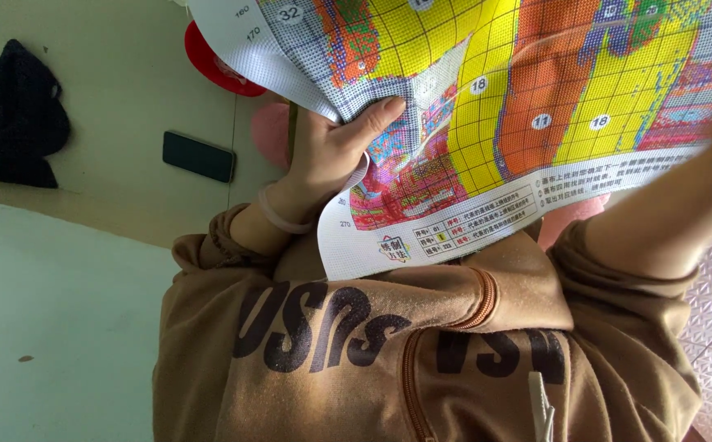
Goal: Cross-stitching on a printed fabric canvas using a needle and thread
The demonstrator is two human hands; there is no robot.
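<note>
In the head view, your left hand is closed on the printed stitching cloth. Your thumb lies flat on top and your other fingers are tucked under the edge. The cloth is held up in front of your chest, above your brown hoodie, and it fills the top of the picture. Your right arm reaches up to the far side of the cloth, but the hand is blurry at the picture's edge, so you cannot tell how it grips. It looks like you are holding the cloth open to look at it. Any move from here needs a firm pinch so it stays flat. A dark phone lies well apart.
</note>
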